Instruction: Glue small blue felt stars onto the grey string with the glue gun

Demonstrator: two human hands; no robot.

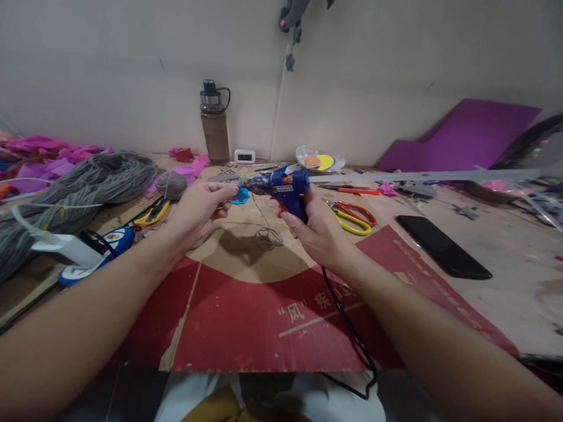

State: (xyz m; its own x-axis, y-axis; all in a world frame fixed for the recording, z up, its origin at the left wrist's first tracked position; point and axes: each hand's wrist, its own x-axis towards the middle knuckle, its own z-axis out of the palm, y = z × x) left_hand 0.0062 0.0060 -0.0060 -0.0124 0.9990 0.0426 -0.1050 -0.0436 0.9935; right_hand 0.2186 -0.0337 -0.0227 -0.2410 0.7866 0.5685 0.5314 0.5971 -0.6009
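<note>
My right hand (319, 225) is wrapped round the handle of a blue hot glue gun (285, 186), which points left above the cardboard. A long clear glue stick (417, 176) sticks out of its back end. Close to the nozzle, my left hand (206, 205) is closed in a pinch; what lies between its fingertips is too small to make out. Just beside those fingertips shows a bright blue piece (240, 197), and I cannot tell if it is held or lies behind. Thin grey yarn (268, 237) lies loosely coiled beneath the gun.
Red-printed cardboard (237, 328) covers the table. Scissors (354, 218) and a black phone (442, 246) lie right. Left are a grey yarn hank (88, 181), a yellow cutter (152, 213) and a power strip (99, 255). A bottle (215, 126) and small clock (244, 156) stand behind.
</note>
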